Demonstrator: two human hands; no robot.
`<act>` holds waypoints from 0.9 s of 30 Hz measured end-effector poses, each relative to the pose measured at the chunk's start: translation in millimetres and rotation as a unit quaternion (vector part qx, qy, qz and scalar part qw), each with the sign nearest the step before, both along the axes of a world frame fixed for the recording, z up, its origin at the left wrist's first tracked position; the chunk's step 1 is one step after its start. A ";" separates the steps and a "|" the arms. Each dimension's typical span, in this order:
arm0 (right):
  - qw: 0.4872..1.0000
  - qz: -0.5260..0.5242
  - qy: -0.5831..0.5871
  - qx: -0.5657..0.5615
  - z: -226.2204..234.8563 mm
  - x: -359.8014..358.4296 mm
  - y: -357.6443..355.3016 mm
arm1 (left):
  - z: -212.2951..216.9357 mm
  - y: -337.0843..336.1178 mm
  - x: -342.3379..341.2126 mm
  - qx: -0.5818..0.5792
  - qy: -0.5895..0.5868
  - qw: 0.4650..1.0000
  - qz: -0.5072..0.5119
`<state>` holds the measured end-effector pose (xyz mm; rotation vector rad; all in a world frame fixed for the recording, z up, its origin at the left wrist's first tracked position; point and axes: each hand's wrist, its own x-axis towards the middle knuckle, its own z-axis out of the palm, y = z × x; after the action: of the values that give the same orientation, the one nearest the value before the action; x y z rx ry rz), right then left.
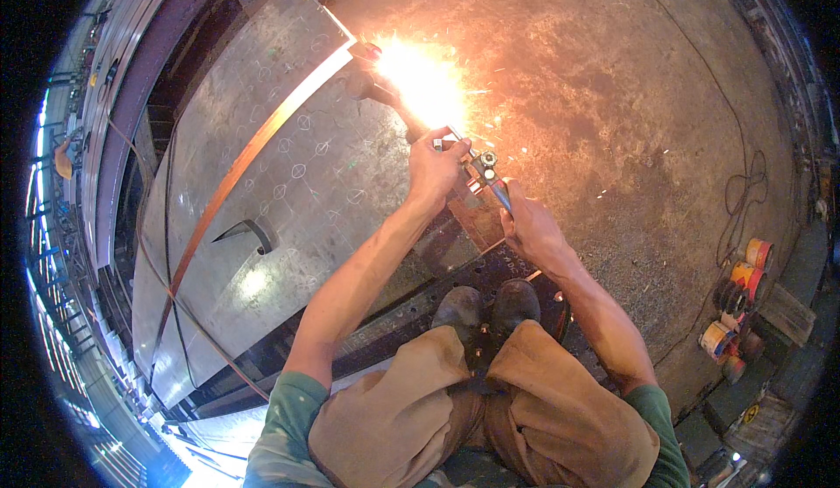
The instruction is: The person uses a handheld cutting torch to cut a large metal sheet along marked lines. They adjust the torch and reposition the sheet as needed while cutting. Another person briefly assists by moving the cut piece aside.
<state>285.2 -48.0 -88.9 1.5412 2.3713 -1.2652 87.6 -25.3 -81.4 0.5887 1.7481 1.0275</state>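
A cutting torch (487, 171) with brass-coloured valve knobs and a blue handle points away from me. My right hand (534, 228) is wrapped around its handle. Further forward, the bent fingers of my left hand (435, 166) close on the torch's front part. Beyond them a white-hot glare with flying sparks (424, 77) hides the nozzle tip and whatever it meets. To the left lies a large grey steel plate (341, 190) with chalk circles. Across it runs a long narrow band (254, 147), glowing orange toward the glare; whether it is a gap or an edge I cannot tell.
A hooked dark metal piece (254, 232) rests on the plate, and thin hoses (166, 225) cross its left side. My boots (486, 313) are close below the torch. Several cans (746, 278) stand at the right, near a loose cable (744, 195) on the floor.
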 end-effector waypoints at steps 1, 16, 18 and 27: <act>1.000 0.005 0.003 0.005 -2.1 0.6 -0.6 | -3.5 0.1 0.4 0.000 0.014 1.000 0.004; 1.000 -0.007 0.010 0.000 10.1 4.9 -5.4 | -46.6 -4.1 -0.5 0.005 0.030 0.999 -0.013; 1.000 -0.007 0.006 -0.020 16.8 3.3 -3.6 | -46.2 -4.2 -0.9 0.008 0.020 1.000 -0.009; 0.999 -0.006 -0.010 -0.033 23.4 4.6 -2.8 | -39.7 -4.9 2.9 0.007 0.044 0.999 -0.012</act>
<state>289.8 -50.8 -65.5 1.5450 2.2880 -1.3096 90.5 -30.2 -121.1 0.6719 1.8082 1.0109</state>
